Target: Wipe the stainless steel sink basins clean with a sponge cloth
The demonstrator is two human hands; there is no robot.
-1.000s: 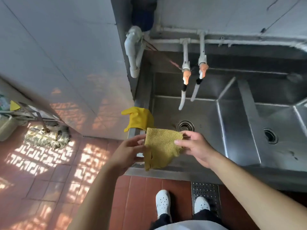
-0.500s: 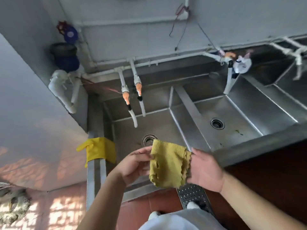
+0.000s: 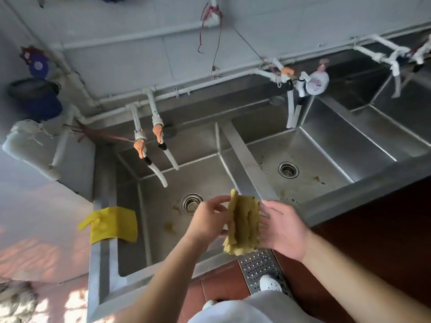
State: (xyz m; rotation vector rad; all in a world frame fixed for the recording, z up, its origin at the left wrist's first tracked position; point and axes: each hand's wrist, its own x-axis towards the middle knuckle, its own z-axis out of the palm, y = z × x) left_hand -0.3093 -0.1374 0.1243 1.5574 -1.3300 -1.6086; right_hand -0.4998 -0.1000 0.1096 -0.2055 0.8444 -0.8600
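Both hands have the yellow cloth (image 3: pixel 243 226) bunched up between them, held in the air over the front edge of the left basin (image 3: pixel 163 229). Left hand (image 3: pixel 208 221) pinches its left edge with curled fingers; right hand (image 3: pixel 283 229) presses flat against the other side, fingers pretty straight. Yellow glove (image 3: pixel 112 223) hangs over the basin's left rim.

— We find the left basin (image 3: pixel 210 180) open from above; only two hoses (image 3: pixel 161 173) hang over its back half.
— Agreed. We note the divider (image 3: pixel 247 164) bars sideways passage to the right basin (image 3: pixel 326 159), where hoses (image 3: pixel 292 113) crowd the rear corner. A yellow glove (image 3: pixel 112 223) drapes the left rim.
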